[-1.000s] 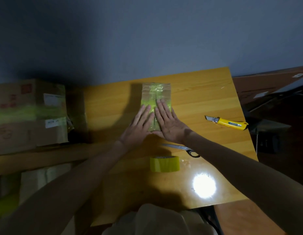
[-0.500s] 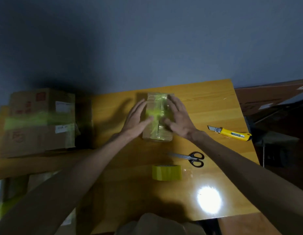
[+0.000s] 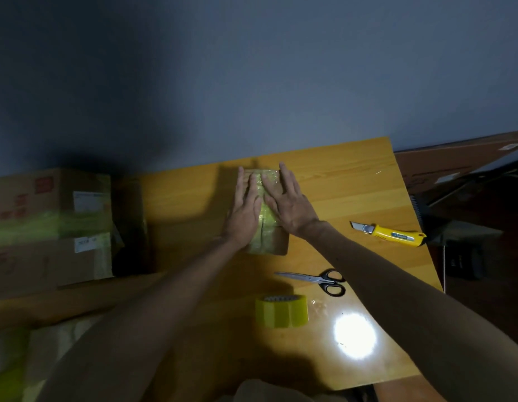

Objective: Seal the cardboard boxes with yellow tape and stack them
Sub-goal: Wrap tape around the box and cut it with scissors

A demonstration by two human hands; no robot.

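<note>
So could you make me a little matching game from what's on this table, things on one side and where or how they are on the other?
Things:
1. small box
2. scissors
3. utility knife
4. tape roll

Descriptions:
A. yellow, nearest the person
B. under the flat left hand and right hand
C. yellow handle, by the right edge of the table
D. black handles, blades pointing left

Pairs: 1-B, 2-D, 3-C, 4-A
</note>
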